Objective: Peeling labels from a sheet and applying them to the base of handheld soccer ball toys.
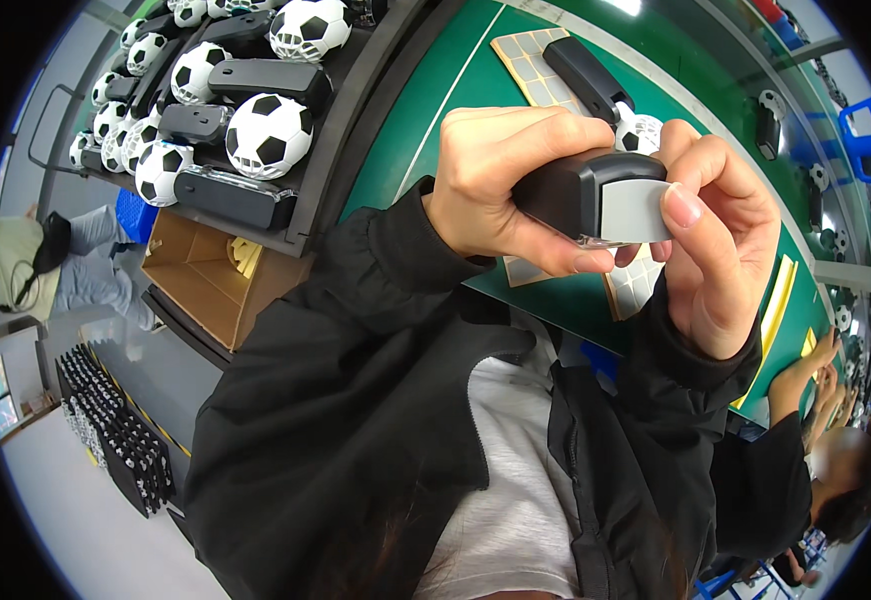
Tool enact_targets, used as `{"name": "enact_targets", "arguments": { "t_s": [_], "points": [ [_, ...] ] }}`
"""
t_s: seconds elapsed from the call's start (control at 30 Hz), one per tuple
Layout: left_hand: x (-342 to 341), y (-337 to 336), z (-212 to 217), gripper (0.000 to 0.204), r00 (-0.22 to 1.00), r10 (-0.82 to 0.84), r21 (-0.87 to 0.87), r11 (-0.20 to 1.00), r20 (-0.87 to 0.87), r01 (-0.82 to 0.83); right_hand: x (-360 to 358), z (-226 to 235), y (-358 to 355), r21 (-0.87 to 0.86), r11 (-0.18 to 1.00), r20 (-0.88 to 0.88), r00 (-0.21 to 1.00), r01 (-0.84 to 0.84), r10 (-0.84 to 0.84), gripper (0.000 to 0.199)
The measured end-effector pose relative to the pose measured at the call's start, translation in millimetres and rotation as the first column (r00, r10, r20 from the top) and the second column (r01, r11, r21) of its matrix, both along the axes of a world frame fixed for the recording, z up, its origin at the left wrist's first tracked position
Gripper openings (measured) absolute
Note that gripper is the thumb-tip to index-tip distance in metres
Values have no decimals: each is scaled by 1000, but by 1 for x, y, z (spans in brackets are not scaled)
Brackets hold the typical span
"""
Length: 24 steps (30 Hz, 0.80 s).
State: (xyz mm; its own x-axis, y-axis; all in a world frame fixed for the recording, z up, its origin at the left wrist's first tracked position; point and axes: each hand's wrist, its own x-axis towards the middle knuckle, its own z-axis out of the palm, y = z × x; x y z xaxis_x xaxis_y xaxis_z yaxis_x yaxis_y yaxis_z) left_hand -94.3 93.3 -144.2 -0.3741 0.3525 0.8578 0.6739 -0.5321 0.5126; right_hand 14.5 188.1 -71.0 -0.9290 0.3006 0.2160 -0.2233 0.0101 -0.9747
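Left hand (501,185) wraps closed around black casing (571,190). Right hand (721,235) fingertips press grey pad (634,210) onto its end, apparently. Sticker sheet (531,60) lies on green worktop (456,130), far edge.

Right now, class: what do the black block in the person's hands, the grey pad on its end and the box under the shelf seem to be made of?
Black block: probably moulded plastic, smooth with a soft sheen and rounded edges.
Grey pad: perhaps foam or rubber sticker, flat and matte; hard to tell.
Box: corrugated cardboard, plain brown with open flaps.
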Motion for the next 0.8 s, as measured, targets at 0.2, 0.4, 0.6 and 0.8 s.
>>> {"name": "enact_targets", "arguments": {
  "t_s": [0.2,0.4,0.6,0.8],
  "points": [
    [1,-1,2,48,1000,-3,-18,1000,-19,3,1,2,-1,33,999,-20,1000,14,-14,6],
    [0,-2,3,48,1000,-4,-38,999,-31,3,2,-1,-2,82,995,-32,998,60,-57,9],
    [0,2,-6,50,999,-40,65,997,7,39,-7,-12,12,222,972,-110,993,75,-51,9],
    [0,6,-13,53,992,-117,121,987,55,110,-9,-11,23,-111,994,-82,997,-1,-8,18]
  ]
}}
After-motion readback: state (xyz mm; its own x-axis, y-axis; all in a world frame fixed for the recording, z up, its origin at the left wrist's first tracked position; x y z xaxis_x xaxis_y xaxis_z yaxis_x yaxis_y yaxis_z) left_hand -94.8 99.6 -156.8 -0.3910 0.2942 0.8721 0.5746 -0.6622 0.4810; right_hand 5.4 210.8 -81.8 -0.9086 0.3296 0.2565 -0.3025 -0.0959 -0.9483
